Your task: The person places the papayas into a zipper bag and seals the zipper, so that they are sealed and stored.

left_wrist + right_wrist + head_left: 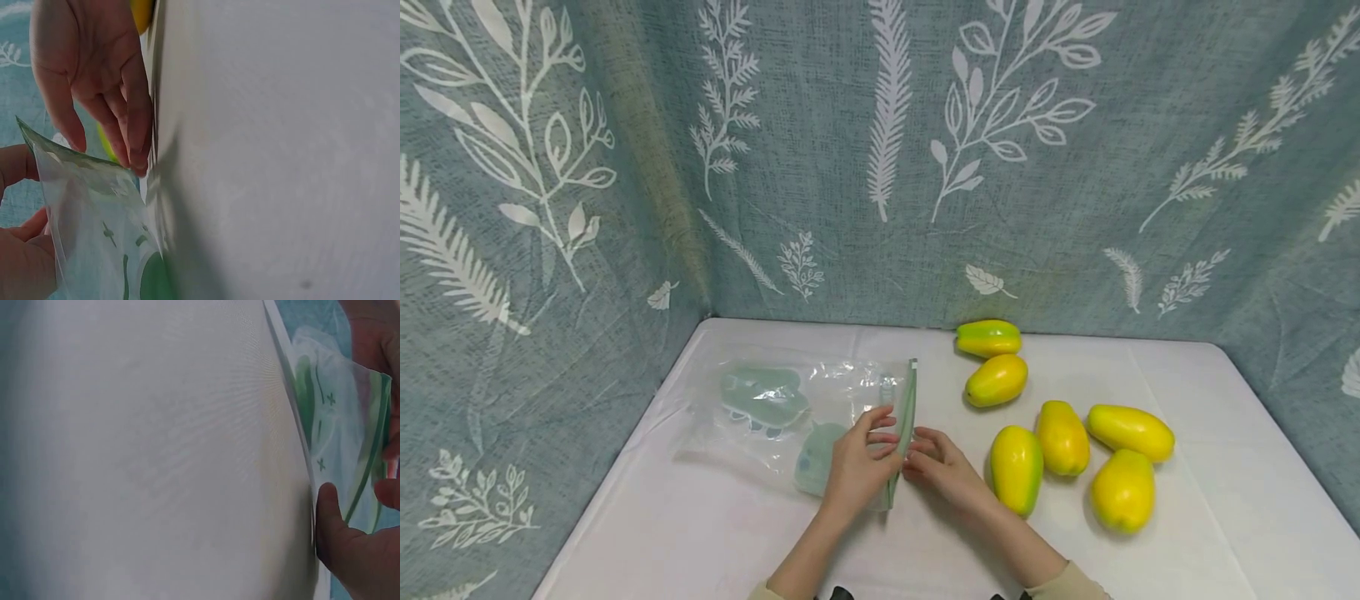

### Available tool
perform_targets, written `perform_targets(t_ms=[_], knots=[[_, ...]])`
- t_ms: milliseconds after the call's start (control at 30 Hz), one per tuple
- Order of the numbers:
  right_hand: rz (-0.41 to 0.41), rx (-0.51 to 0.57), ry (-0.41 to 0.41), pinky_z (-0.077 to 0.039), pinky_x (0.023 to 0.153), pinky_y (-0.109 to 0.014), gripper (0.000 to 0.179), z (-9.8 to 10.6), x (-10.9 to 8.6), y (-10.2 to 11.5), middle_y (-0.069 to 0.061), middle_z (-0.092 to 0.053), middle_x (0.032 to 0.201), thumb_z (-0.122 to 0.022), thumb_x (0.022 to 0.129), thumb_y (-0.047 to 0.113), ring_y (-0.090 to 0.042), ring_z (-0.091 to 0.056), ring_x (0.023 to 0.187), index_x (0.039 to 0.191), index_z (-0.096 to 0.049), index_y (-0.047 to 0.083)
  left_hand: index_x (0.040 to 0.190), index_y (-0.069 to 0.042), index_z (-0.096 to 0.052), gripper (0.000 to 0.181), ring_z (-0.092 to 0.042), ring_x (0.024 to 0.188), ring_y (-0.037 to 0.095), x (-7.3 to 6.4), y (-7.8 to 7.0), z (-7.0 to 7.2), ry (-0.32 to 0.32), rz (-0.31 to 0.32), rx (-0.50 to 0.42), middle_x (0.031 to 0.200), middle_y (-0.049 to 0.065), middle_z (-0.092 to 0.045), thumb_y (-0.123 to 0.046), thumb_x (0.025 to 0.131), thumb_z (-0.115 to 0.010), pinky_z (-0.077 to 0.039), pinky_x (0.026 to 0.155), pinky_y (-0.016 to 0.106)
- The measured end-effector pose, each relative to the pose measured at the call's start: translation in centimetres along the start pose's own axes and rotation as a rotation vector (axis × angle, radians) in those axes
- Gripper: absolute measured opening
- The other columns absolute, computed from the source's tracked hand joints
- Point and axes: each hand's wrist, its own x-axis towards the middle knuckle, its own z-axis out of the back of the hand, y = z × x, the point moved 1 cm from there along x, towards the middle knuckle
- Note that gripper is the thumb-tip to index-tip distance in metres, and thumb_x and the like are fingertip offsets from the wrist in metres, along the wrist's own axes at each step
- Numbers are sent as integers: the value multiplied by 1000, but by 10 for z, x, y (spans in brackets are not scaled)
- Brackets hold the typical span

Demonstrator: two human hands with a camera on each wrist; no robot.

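Observation:
A clear plastic zip bag with pale green cartoon-like shapes and a green closure strip lies flat on the table, its mouth facing right. In the left wrist view the mouth of the bag stands raised and parted. My left hand is over the mouth end, with bent fingers and thumb holding the edge by the strip; their exact grip is partly hidden. From the right, my right hand reaches the same strip. Its fingers are extended and touch the lip, thumb and fingers apart.
Several yellow-green papayas lie to the right: one papaya is close to my right forearm, and another papaya is near the back edge. A white cloth covers the table. Blue-green patterned curtains hang behind and at both sides.

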Motion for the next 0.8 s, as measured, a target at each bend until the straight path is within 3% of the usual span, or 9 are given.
perform_targets(t_ms=[367,633,800], knots=[[-17,6,11,-55,88,-33,54,-5,-1,3,-20,-62,117,-55,98,8,-16,-65,94,142,-30,-12,122,5,-60,53,-65,96,28,-5,-5,0,27,28,37,114,19,-64,11,70,-59,-56,80,23],[-9,-6,13,-56,85,-30,56,-5,0,3,-18,-62,114,-59,95,5,-15,-64,91,142,-32,-10,101,2,-68,35,-60,73,16,-7,-4,1,5,-58,328,86,7,-63,2,67,-78,-53,65,22],[-11,-9,16,-55,86,-31,56,-5,-1,3,-16,-63,112,-59,95,5,-16,-64,92,143,-33,-9,83,-5,-72,15,-55,62,6,-8,-4,3,6,-48,427,68,-4,-62,-7,69,-79,-46,57,20]])
